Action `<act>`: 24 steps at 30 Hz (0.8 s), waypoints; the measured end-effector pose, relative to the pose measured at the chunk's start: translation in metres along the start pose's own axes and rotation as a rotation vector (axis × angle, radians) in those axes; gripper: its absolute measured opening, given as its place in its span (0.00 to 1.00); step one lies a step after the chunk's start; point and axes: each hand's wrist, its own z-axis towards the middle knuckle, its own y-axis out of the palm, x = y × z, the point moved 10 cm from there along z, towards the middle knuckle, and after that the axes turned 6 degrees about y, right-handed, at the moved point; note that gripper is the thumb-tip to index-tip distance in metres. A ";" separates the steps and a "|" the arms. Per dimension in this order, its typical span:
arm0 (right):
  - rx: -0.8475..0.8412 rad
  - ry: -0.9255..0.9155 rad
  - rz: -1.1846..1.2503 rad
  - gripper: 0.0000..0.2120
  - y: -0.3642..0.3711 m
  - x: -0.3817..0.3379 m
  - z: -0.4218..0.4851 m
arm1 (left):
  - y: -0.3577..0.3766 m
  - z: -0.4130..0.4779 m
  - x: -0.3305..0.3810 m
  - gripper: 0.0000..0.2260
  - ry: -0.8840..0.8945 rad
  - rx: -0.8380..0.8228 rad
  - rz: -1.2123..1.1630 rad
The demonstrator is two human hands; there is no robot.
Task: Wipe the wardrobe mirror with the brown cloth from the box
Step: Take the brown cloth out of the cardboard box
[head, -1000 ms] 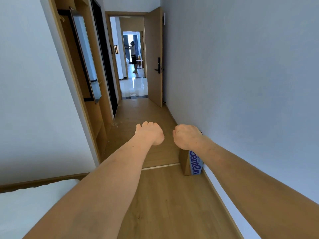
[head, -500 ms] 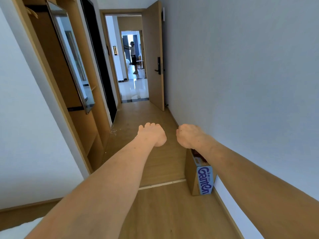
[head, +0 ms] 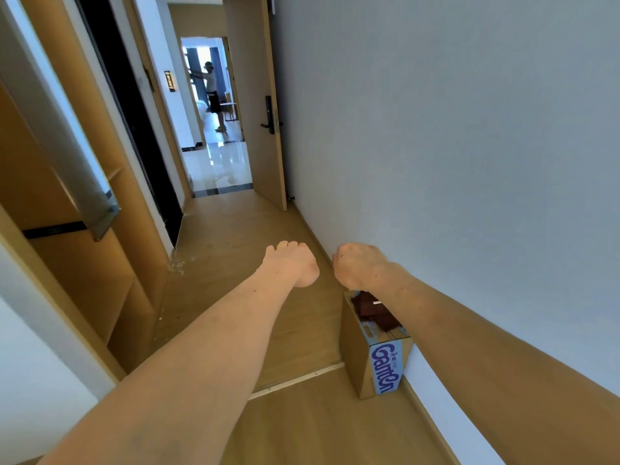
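A cardboard box (head: 355, 350) with blue lettering stands on the wooden floor against the right wall. A brown cloth (head: 372, 312) lies folded inside it, partly hidden by my right forearm. My left hand (head: 291, 263) and my right hand (head: 358, 266) are stretched out side by side above the floor, both with fingers curled into loose fists and holding nothing. The right hand hovers just beyond the box's far end. The wardrobe mirror (head: 57, 129) hangs on the wooden wardrobe (head: 110, 283) at the left, seen at a steep angle.
A narrow hallway runs ahead to an open wooden door (head: 258, 105) with a black handle. Beyond it a person (head: 212, 95) stands in a bright room. A dark doorway (head: 134, 129) opens past the wardrobe. Small debris (head: 179, 263) lies by the wardrobe's base.
The view has advanced down the hallway: box, mirror and wardrobe are nearer and larger, and the brown cloth inside the box has come into sight. Both hands stay fisted and outstretched.
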 end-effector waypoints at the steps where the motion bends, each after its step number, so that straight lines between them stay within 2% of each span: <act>1: 0.002 0.015 0.005 0.12 0.002 0.001 0.016 | 0.000 0.017 -0.003 0.21 0.017 -0.002 0.000; 13: 0.009 0.236 0.019 0.13 0.004 0.027 0.182 | -0.020 0.198 -0.022 0.20 0.252 -0.027 0.063; 24: -0.124 0.334 0.011 0.15 0.073 0.113 0.267 | 0.038 0.315 0.028 0.19 0.364 -0.183 0.069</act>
